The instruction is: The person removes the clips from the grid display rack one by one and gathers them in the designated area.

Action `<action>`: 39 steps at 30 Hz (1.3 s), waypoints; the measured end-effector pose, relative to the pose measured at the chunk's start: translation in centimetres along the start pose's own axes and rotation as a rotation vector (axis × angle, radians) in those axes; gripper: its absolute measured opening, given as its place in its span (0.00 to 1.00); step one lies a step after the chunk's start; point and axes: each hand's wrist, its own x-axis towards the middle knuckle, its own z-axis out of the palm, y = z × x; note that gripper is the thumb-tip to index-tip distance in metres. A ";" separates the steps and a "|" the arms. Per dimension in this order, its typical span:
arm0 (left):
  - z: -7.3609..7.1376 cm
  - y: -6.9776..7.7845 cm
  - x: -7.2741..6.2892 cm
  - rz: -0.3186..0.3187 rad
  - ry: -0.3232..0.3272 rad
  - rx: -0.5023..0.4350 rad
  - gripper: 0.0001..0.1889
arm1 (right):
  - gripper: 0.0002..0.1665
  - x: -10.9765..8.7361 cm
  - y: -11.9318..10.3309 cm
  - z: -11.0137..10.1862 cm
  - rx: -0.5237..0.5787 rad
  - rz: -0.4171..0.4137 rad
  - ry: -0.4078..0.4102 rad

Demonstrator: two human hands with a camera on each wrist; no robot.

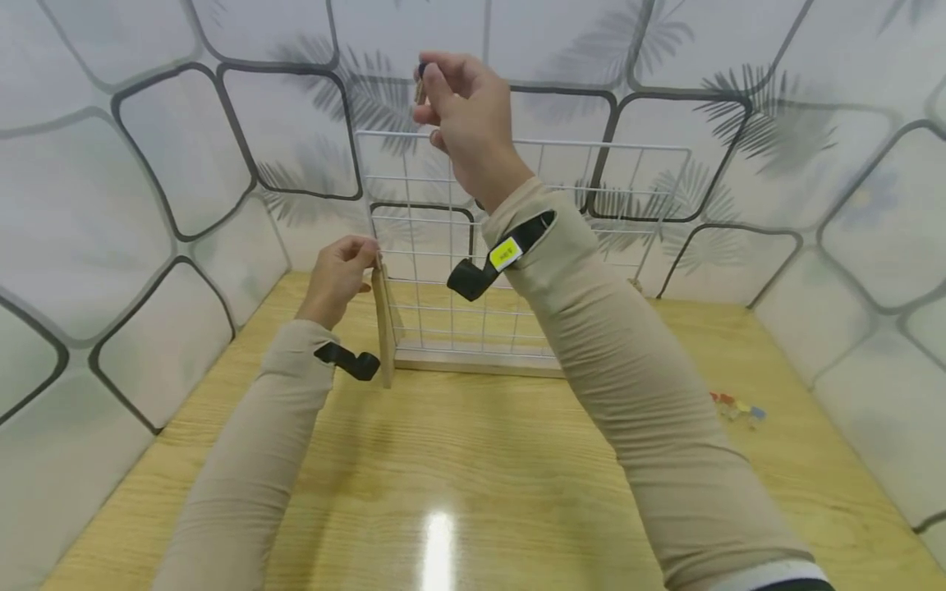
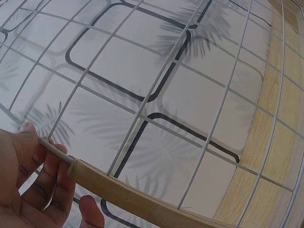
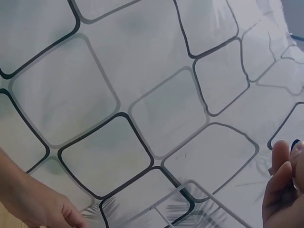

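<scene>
A white wire grid stands upright in a wooden stand, with a wooden post at its left side. My left hand pinches the grid's left edge wire just above that post; the left wrist view shows the thumb and fingers around the wire. Raised above the grid's top edge, my right hand pinches a small wooden piece with a dark blue end. Its exact kind is mostly hidden by the fingers. In the right wrist view only part of the right hand shows.
Several small red, yellow and blue pieces lie on the right of the wood-grain table. The stand's wooden base bar runs along the grid's bottom. Patterned white walls enclose the back and sides.
</scene>
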 end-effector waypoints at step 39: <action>-0.2 0.3 -0.5 0.030 -0.026 -0.022 0.12 | 0.16 -17.7 12.4 -36.0 -0.440 0.431 -0.028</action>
